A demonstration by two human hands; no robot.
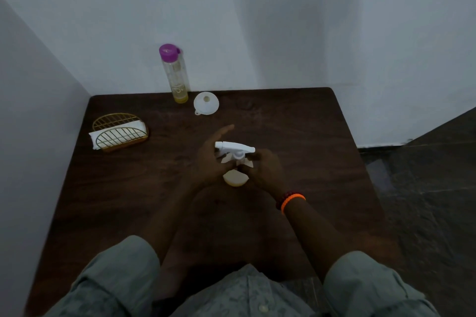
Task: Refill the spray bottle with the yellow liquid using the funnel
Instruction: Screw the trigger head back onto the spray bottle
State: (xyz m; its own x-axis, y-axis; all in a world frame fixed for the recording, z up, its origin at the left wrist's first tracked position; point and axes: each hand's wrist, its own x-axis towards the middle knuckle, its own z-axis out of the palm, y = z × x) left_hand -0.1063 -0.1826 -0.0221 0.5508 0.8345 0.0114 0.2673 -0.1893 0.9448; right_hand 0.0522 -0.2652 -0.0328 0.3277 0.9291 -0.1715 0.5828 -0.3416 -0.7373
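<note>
A dark wooden table (296, 136) carries a spray bottle (235, 179), funnel (206, 103), purple-capped bottle (175, 72) and napkin holder (119, 132).

Upright spray bottle (235, 178) with white trigger head (234, 148), clasped between fingers (219, 136) of both hands; beyond the fingertips, white funnel (206, 103) mouth-up and purple-capped clear bottle (175, 73) holding little yellow liquid (181, 97).

spray bottle (235, 177) body mostly behind hands (213, 159)
</note>
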